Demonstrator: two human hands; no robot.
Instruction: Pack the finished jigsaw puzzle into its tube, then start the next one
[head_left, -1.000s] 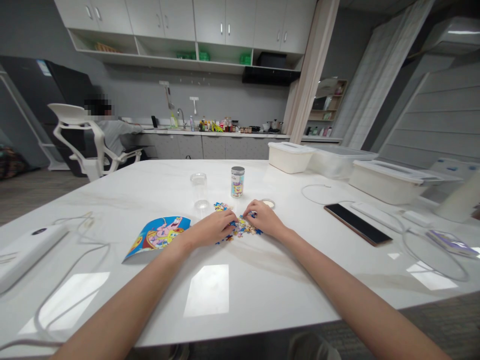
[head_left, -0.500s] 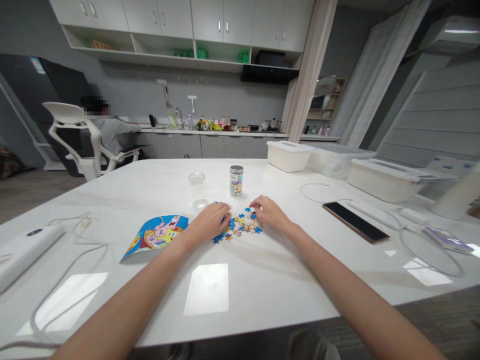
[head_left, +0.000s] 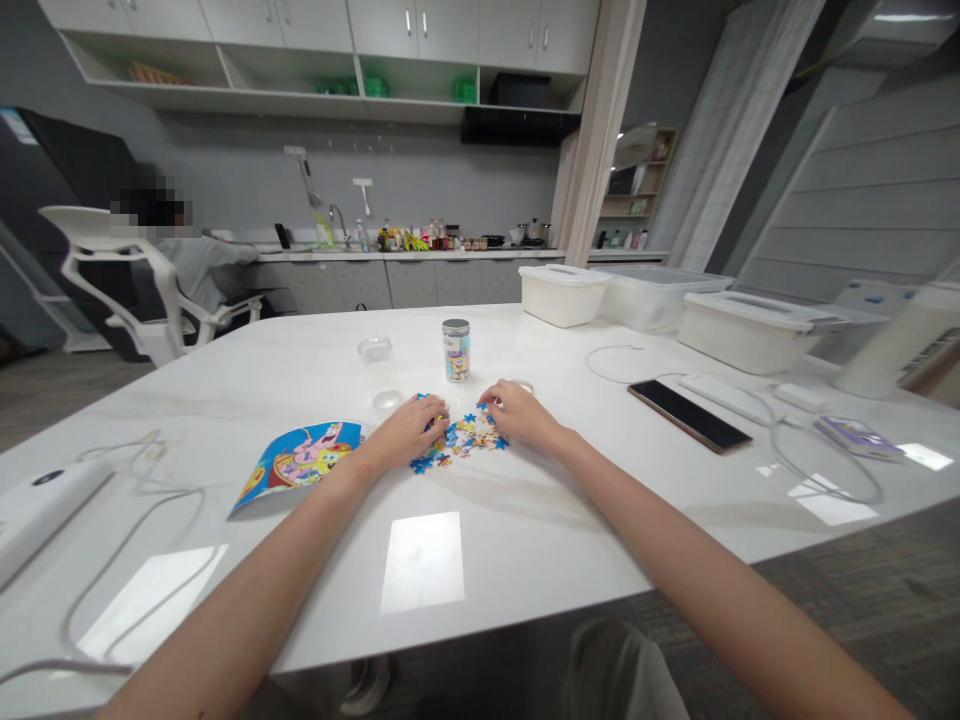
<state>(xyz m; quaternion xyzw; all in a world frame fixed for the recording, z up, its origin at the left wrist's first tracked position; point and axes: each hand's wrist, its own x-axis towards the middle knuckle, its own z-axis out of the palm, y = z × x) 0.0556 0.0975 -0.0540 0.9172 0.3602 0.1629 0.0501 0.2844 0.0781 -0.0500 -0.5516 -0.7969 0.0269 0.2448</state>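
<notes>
On the white table [head_left: 525, 540], both hands [head_left: 411, 430] [head_left: 519, 412] loosely curled at puzzle pieces [head_left: 469, 432], any grip unclear

Mixed brights on glossy wht.
Blue, yellow + cream across puzzle pieces [head_left: 468, 433]; blue bg w/ pink + yellow cartoon figs. on picture sheet [head_left: 296, 462]; yellow cartoon print on jar [head_left: 457, 358], dk grey on its lid [head_left: 455, 323]; blk face, brown edge on phone [head_left: 686, 414]; faint streaks on wht tabletop [head_left: 540, 545]; wht frame on chair [head_left: 84, 222].
</notes>
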